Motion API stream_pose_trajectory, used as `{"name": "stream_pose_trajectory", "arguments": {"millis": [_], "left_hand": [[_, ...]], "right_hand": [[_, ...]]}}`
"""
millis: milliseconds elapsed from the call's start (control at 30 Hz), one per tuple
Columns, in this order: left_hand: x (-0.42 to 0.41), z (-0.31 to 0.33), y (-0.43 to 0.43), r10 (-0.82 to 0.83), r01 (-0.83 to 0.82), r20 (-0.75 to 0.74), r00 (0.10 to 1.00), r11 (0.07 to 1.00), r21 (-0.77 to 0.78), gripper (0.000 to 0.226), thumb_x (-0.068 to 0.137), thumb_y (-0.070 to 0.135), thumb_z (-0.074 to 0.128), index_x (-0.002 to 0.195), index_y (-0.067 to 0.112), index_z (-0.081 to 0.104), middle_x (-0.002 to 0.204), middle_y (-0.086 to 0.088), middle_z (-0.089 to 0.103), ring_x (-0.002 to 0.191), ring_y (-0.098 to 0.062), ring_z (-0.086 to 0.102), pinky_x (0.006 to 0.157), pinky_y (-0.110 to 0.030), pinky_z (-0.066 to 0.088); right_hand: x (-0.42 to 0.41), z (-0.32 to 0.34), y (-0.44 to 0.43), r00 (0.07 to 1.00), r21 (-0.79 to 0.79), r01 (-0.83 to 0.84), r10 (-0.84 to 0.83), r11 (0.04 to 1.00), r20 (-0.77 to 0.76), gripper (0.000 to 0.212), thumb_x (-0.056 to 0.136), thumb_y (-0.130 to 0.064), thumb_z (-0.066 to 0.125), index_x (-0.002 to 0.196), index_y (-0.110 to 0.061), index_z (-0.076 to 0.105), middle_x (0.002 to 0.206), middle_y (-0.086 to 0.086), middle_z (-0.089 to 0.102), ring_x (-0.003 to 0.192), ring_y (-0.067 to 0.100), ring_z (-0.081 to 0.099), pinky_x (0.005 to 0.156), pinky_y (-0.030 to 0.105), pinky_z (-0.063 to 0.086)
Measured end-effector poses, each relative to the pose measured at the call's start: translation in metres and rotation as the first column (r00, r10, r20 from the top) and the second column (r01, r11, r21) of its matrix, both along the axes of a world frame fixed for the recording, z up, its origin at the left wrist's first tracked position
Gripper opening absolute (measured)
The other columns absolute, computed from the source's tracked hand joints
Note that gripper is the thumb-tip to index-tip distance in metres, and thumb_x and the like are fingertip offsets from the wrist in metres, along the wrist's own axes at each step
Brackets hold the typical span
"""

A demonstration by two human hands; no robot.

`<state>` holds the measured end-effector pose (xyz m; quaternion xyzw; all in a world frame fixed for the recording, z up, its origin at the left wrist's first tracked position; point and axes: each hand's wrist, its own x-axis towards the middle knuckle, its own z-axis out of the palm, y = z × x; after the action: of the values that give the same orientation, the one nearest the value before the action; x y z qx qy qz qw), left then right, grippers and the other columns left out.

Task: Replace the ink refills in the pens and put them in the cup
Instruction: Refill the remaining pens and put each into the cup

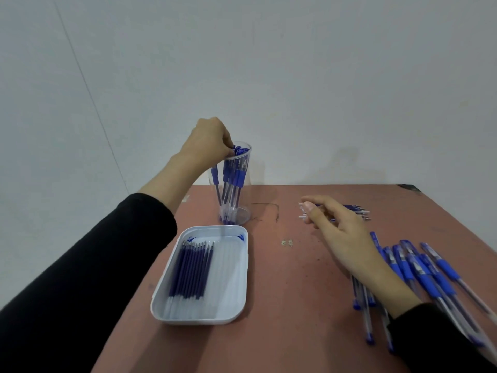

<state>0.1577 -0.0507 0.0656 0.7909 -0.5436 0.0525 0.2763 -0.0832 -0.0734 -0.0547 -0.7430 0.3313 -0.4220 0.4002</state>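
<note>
A clear plastic cup [246,211] stands at the table's far edge with several blue pens [233,181] upright in it. My left hand [207,141] is at the cup's rim, its fingers curled round the top of one pen in the cup. A white tray [234,292] in front of the cup holds a row of dark blue refills [192,270]. My right hand [347,238] hovers with relaxed fingers over a small pile of loose refills [357,210]; I cannot tell if it touches them. More blue pens [427,275] lie heaped at the right, partly under my right forearm.
The reddish-brown table [295,305] ends at a pale wall just behind the cup. A thin dark thread [269,208] and small crumbs [287,242] lie between the cup and the loose refills. The table's far right corner [408,187] is chipped.
</note>
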Motion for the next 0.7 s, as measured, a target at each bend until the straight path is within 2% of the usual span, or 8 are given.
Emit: {"name": "stream_pose_trajectory", "arguments": {"millis": [167,267,333,400,467,567,633,700], "left_hand": [[-0.005,0.003,0.001,-0.004,0.004,0.009,1.0,0.999,0.033,0.016,0.082,0.004,0.065,0.095,0.005,0.074,0.094,-0.015,0.07,0.087,-0.028,0.066,0.068,-0.027,0.048],[-0.006,0.006,0.004,0.016,-0.016,0.012,1.0,1.0,0.021,0.027,0.085,-0.001,0.058,0.108,0.004,0.069,0.105,-0.015,0.068,0.093,-0.028,0.065,0.075,-0.026,0.049],[-0.009,0.006,0.009,0.026,-0.025,0.017,1.0,0.999,-0.045,0.035,0.087,-0.003,0.053,0.119,0.006,0.064,0.114,-0.014,0.065,0.101,-0.026,0.062,0.083,-0.025,0.047],[-0.018,0.007,0.016,0.014,-0.004,0.058,0.998,0.984,-0.179,0.036,0.089,0.003,0.052,0.122,0.011,0.063,0.119,-0.01,0.063,0.107,-0.023,0.06,0.087,-0.024,0.044],[-0.036,0.003,0.024,0.002,0.032,0.107,0.994,0.949,-0.314,0.032,0.089,0.01,0.053,0.119,0.016,0.065,0.116,-0.005,0.063,0.104,-0.018,0.058,0.083,-0.02,0.039],[-0.076,-0.016,0.034,-0.108,0.118,0.046,0.993,0.922,-0.368,0.024,0.088,0.014,0.055,0.108,0.018,0.068,0.103,0.0,0.064,0.094,-0.014,0.057,0.077,-0.019,0.037],[-0.105,-0.035,0.037,-0.22,0.196,-0.056,0.974,0.939,-0.283,0.019,0.087,0.015,0.058,0.103,0.018,0.068,0.092,0.003,0.065,0.086,-0.011,0.057,0.074,-0.019,0.039],[-0.13,-0.055,0.035,-0.3,0.281,-0.144,0.943,0.95,-0.139,0.015,0.087,0.017,0.06,0.099,0.017,0.068,0.084,0.004,0.064,0.082,-0.012,0.06,0.07,-0.018,0.04]], "right_hand": [[0.0,-0.001,0.0,1.0,-0.012,0.007,-0.007,1.0,-0.005,0.021,0.089,-0.044,0.054,0.104,-0.036,0.067,0.089,-0.004,0.069,0.089,0.015,0.064,0.082,0.035,0.053],[0.0,-0.001,-0.002,1.0,-0.007,0.004,-0.004,1.0,0.005,0.02,0.09,-0.042,0.054,0.103,-0.035,0.067,0.089,-0.001,0.068,0.088,0.018,0.064,0.081,0.035,0.053],[0.0,0.002,-0.004,1.0,-0.013,0.016,-0.015,1.0,0.02,0.019,0.091,-0.038,0.056,0.104,-0.03,0.068,0.087,-0.001,0.068,0.084,0.015,0.064,0.077,0.03,0.052],[-0.001,0.005,-0.005,0.999,-0.031,0.029,-0.028,0.999,0.043,0.015,0.093,-0.03,0.057,0.102,-0.025,0.068,0.08,-0.004,0.067,0.074,0.003,0.062,0.07,0.016,0.048],[-0.005,0.008,-0.007,0.998,-0.043,0.05,-0.048,0.998,0.049,0.01,0.094,-0.025,0.058,0.1,-0.026,0.066,0.078,-0.006,0.066,0.07,-0.004,0.061,0.066,0.008,0.044],[-0.018,0.008,-0.015,0.99,-0.043,0.123,-0.12,0.991,0.08,0.012,0.093,-0.023,0.059,0.093,-0.034,0.064,0.077,-0.007,0.065,0.073,0.008,0.059,0.074,0.022,0.049],[-0.031,0.008,-0.019,0.978,-0.029,0.184,-0.18,0.982,0.109,0.015,0.093,-0.022,0.059,0.09,-0.036,0.064,0.077,-0.006,0.065,0.073,0.012,0.058,0.076,0.032,0.05],[-0.043,0.007,-0.021,0.968,-0.021,0.229,-0.226,0.973,0.107,0.017,0.093,-0.021,0.058,0.088,-0.037,0.063,0.079,-0.005,0.066,0.073,0.012,0.059,0.075,0.034,0.05]]}}
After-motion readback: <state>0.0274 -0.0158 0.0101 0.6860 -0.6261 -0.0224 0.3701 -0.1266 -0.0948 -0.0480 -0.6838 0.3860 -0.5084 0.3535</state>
